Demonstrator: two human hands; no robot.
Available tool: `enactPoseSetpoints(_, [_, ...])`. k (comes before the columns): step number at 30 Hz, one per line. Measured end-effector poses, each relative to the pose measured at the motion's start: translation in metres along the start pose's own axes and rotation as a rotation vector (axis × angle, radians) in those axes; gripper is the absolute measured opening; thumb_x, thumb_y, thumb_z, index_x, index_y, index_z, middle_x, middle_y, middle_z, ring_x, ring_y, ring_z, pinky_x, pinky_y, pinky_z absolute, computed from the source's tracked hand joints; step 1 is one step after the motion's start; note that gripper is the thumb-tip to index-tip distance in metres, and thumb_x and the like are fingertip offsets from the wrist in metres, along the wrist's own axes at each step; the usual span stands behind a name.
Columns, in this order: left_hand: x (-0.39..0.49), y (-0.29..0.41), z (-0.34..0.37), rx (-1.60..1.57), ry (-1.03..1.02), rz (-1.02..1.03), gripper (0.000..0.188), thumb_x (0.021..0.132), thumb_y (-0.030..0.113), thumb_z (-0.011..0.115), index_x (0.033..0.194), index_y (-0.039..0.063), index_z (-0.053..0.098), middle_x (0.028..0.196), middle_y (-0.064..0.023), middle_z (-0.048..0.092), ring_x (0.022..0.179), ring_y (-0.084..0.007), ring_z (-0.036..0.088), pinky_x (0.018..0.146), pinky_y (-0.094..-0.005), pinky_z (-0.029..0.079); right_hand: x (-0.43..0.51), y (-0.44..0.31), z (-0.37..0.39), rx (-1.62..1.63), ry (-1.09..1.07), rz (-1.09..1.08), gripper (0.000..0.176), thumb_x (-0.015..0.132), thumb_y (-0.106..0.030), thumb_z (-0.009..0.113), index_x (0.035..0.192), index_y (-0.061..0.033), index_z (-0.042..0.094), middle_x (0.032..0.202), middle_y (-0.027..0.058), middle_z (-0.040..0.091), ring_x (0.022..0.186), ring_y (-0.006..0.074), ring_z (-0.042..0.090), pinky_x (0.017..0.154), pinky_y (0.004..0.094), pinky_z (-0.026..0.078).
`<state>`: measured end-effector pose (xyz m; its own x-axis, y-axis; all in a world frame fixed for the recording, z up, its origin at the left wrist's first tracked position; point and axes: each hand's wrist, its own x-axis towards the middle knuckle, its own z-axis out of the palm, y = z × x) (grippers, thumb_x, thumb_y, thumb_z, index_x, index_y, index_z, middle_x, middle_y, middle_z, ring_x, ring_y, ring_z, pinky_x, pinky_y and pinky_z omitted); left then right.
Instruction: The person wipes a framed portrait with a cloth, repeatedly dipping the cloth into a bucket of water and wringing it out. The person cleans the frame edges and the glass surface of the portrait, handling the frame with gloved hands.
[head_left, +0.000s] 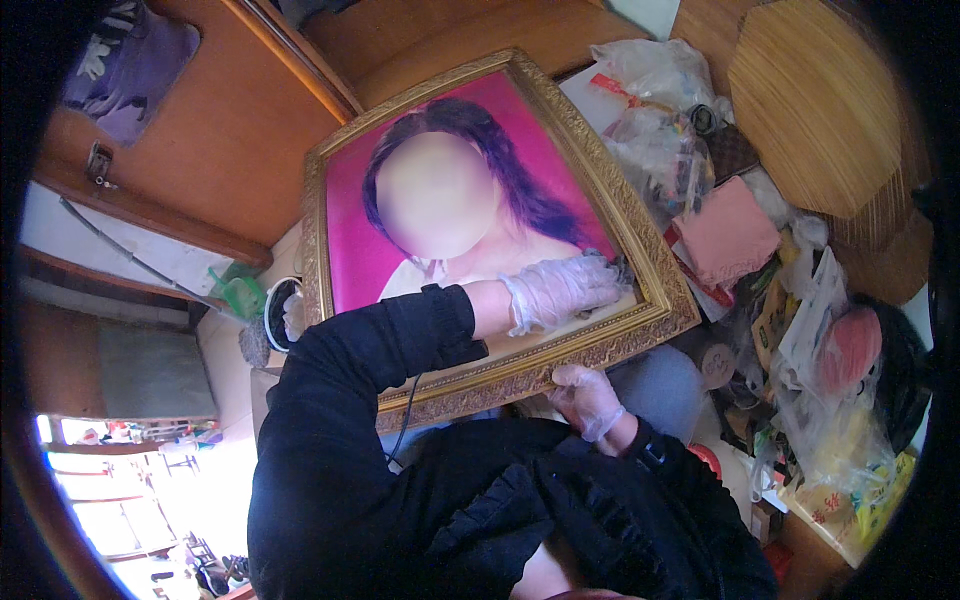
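A large framed portrait (352, 232) with a magenta background lies tilted before me, its ornate gold frame (660, 247) resting near my lap. My left hand (570, 289), in a thin clear glove, reaches across the lower right of the picture. Under its fingers is a crumpled grey cloth (619, 266), pressed on the picture surface and partly hidden. My right hand (589, 397), gloved too, grips the frame's near edge, thumb on top; its other fingers are mostly hidden.
To the right lie plastic bags (660, 142), a folded pink cloth (731, 232) and other clutter, beside an octagonal wooden top (814, 105). At left are a wooden panel (202, 112), a green plastic scoop (240, 292) and a white-rimmed bin (279, 315).
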<state>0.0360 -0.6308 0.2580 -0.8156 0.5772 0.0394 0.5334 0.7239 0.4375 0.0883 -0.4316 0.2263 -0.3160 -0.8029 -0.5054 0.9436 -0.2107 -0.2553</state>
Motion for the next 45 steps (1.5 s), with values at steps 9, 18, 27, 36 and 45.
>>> enactPoseSetpoints(9, [-0.027, 0.027, -0.009, -0.097, 0.010, 0.066, 0.069, 0.069, 0.003, 0.068, 0.136, 0.009, 0.051, 0.128, -0.0159, 0.055, 0.123, -0.0354, 0.049, 0.106, -0.0423, 0.042, 0.009, 0.003, -0.011, -0.007, -0.045, -0.049, 0.049, 0.081, 0.007, 0.049, 0.130, 0.0025, 0.048, 0.124, 0.0168, 0.058, 0.117, 0.0345, 0.057, 0.102, 0.0510, 0.047])
enactPoseSetpoints(18, [-0.124, 0.050, -0.006, -0.079, -0.010, -0.088, 0.063, 0.072, 0.000, 0.066, 0.133, 0.008, 0.054, 0.132, -0.0163, 0.055, 0.126, -0.0339, 0.050, 0.108, -0.0421, 0.041, 0.013, 0.007, -0.015, -0.056, 0.119, -0.042, 0.009, 0.080, 0.000, 0.057, 0.088, -0.0008, 0.060, 0.094, 0.0092, 0.061, 0.093, 0.0249, 0.060, 0.089, 0.0402, 0.048])
enactPoseSetpoints(27, [-0.182, 0.064, -0.009, -1.315, 0.502, -0.555, 0.043, 0.093, 0.013, 0.065, 0.134, 0.005, 0.054, 0.124, -0.0020, 0.061, 0.111, -0.0140, 0.058, 0.097, -0.0289, 0.046, 0.019, 0.008, -0.025, 0.019, 0.109, -0.040, 0.040, 0.077, 0.004, 0.053, 0.116, 0.0038, 0.055, 0.119, 0.0137, 0.061, 0.114, 0.0307, 0.058, 0.105, 0.0486, 0.044])
enactPoseSetpoints(36, [-0.197, 0.044, -0.032, -0.272, 0.405, -1.082, 0.040, 0.088, 0.015, 0.061, 0.127, 0.006, 0.058, 0.120, -0.0112, 0.064, 0.112, -0.0289, 0.060, 0.097, -0.0373, 0.047, 0.015, 0.005, -0.023, 0.014, 0.052, -0.042, 0.036, 0.077, 0.001, 0.058, 0.113, -0.0008, 0.056, 0.113, 0.0110, 0.061, 0.110, 0.0298, 0.058, 0.104, 0.0509, 0.044])
enactPoseSetpoints(45, [-0.167, 0.043, -0.033, 0.132, 0.395, -0.948, 0.035, 0.079, 0.011, 0.061, 0.113, 0.007, 0.069, 0.108, -0.0167, 0.067, 0.103, -0.0340, 0.062, 0.092, -0.0421, 0.049, 0.015, 0.007, -0.018, -0.046, 0.069, -0.058, 0.010, 0.077, -0.005, 0.066, 0.086, -0.0083, 0.062, 0.090, 0.0030, 0.061, 0.081, 0.0184, 0.058, 0.079, 0.0392, 0.050])
